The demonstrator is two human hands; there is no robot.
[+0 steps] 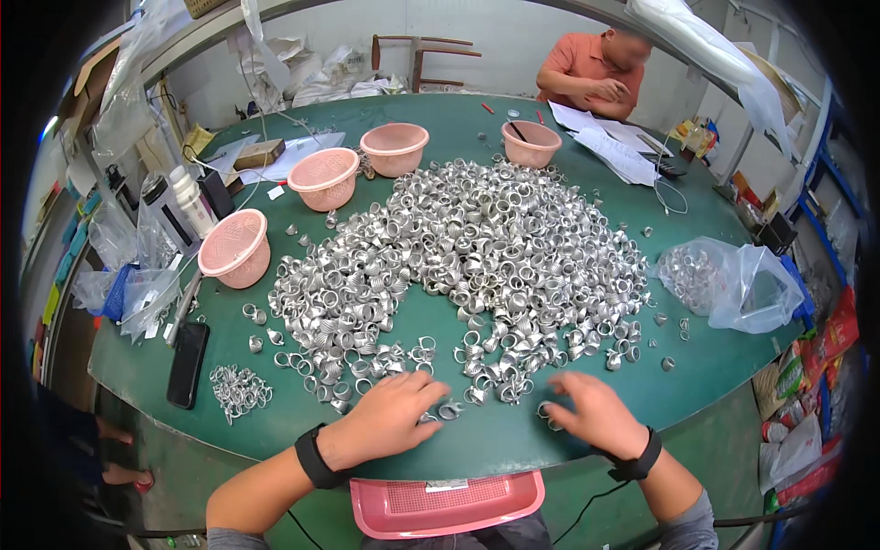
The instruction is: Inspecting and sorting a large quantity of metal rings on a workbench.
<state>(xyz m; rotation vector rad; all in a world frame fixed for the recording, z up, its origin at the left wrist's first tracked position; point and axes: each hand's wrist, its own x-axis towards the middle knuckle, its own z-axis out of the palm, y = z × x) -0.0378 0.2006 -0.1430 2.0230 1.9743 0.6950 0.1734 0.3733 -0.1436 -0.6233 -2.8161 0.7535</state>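
A large heap of silver metal rings (513, 238) spreads over the green table (312, 440), many with ridged bands. At its near edge my left hand (390, 414) has its fingers apart and bent toward the right, with a loose ring (449, 410) just beyond the fingertips. Another ring is partly hidden under those fingers. Opposite it, my right hand (600, 414) is spread, thumb and fingers apart, and a ring (547, 414) lies against the thumb tip. Both wrists wear black bands. Below the table edge, a pink basket (446, 524) sits at my lap.
Pink bowls (235, 249) stand left of and behind the heap. A black phone (188, 365) and a small ring pile (240, 392) lie left. Clear plastic bags (756, 289) rest right. Across the table sits a person (587, 73) near papers (619, 151).
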